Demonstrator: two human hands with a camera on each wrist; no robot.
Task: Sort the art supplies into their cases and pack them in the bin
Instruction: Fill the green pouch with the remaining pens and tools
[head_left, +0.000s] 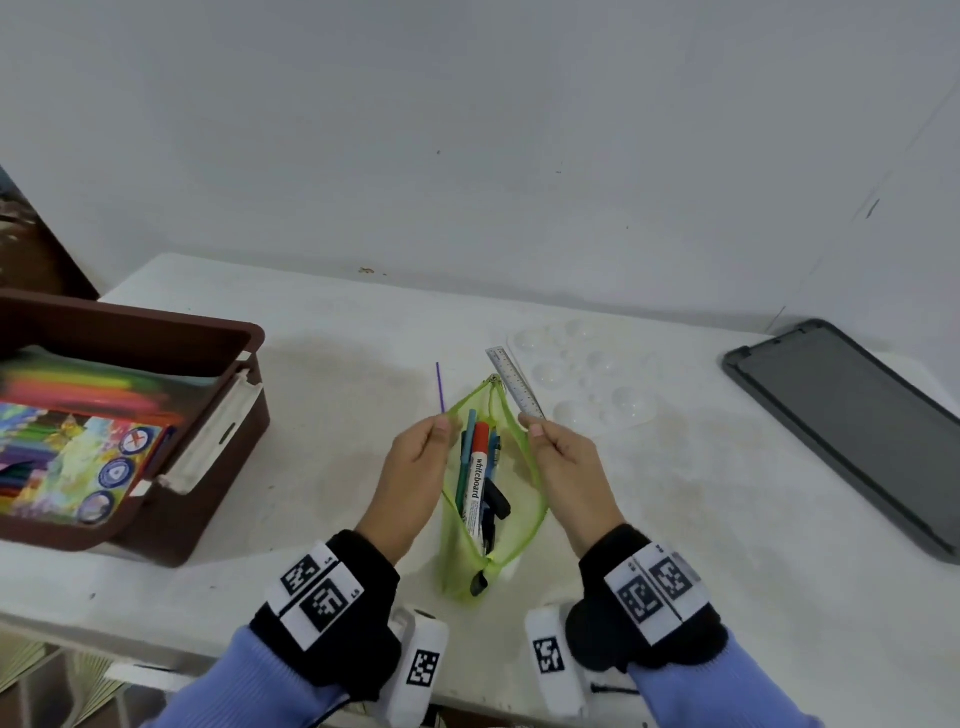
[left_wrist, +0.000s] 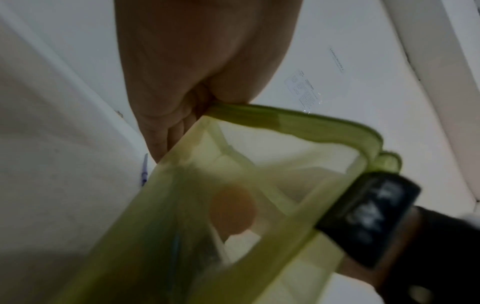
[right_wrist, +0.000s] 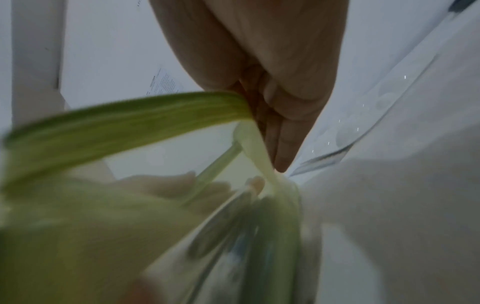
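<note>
Both hands, L (head_left: 415, 457) & R (head_left: 569, 457), grip pinching rims of green mesh pouch (head_left: 524, 514), mouth spread; whiteboard marker (head_left: 477, 478) inside.

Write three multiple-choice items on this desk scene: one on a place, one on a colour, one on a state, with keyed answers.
1. Where does the ruler lie?
A. inside the brown bin
B. on the table beyond the pouch, beside the clear palette
C. on the dark tablet

2. What colour is the mesh pouch?
A. lime green
B. red
C. black

3. How is the pouch's mouth?
A. zipped shut
B. folded flat
C. pulled open by both hands

Answers: 1 B, it rests past the pouch next to the palette. 2 A, its mesh is lime green. 3 C, the left hand and right hand each pinch an edge, with the whiteboard marker showing inside.
</note>
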